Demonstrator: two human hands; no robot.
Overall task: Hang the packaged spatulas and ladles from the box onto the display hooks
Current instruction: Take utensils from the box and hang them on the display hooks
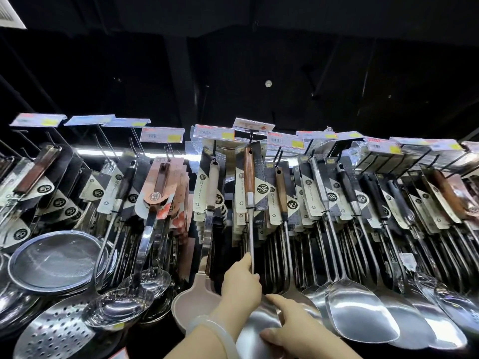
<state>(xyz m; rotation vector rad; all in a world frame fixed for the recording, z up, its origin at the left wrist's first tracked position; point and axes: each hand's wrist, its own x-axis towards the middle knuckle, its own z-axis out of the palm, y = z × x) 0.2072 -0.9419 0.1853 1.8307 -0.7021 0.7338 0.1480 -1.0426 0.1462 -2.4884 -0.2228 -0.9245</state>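
The person's left hand [242, 286], a pale bangle [215, 330] sitting on its wrist, is gripping the thin steel shaft of a wooden-handled spatula [249, 182], fingers curled round the metal low down. The spatula is standing nearly upright against the display, its carded handle reaching up to the display hook [251, 137] under a price tag [252, 124]; whether the card is already threaded on the hook is too hard to tell. The right hand [295, 327] is lying on the spatula's broad steel blade, index finger stretched out along its top edge and thumb pressing the face, steadying rather than clenching it. Just left of it, a cream ladle [207, 229] is hanging, and to the right a row of steel spatulas [360, 307] is fanning out. A mesh strainer [57, 257] is hanging at far left.
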